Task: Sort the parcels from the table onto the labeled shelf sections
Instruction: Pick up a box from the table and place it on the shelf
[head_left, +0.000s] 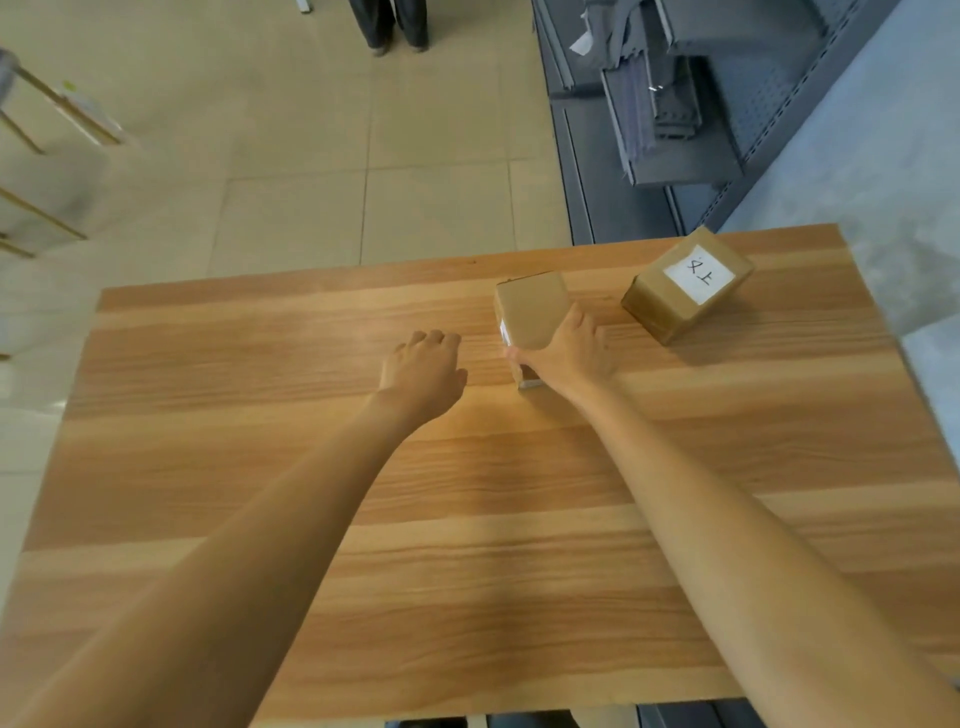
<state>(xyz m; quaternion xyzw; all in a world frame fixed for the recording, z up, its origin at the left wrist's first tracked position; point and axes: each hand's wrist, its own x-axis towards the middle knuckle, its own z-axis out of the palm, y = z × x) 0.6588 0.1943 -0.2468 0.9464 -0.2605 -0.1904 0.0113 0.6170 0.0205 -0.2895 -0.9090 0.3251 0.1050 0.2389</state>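
1. Right hand (569, 353) grasps a small cardboard parcel (530, 312) from its near right side: thumb along the near edge, fingers wrapped round the right face. Parcel sits right of centre on the desk (311, 519), toward the far edge, near end possibly tipped off the surface; cannot tell for sure.
2. Judgement: the side grip suits lifting or turning the box. Its white label shows only as a sliver on the left face, so it likely needs rotating before it can be read and matched to a shelf section.
3. Left hand (423, 366) holds nothing; fingers loosely curled, knuckles up, just left of the parcel and apart from it. Probably placed to take the other side of the box.
4. Second parcel (685, 286) lies near the far right corner of the desk, well apart from both hands, skewed to the desk edges. White paper label with handwritten marks faces up.
5. Materials: both parcels are plain brown cardboard, matte, box-shaped with crisp edges; should handle rigid and light. Desk top is wood-grain laminate in light and dark bands, smooth, slight sheen.
6. Grey metal shelving (701, 104) with perforated back panels stands beyond the far right corner. Section labels not legible.
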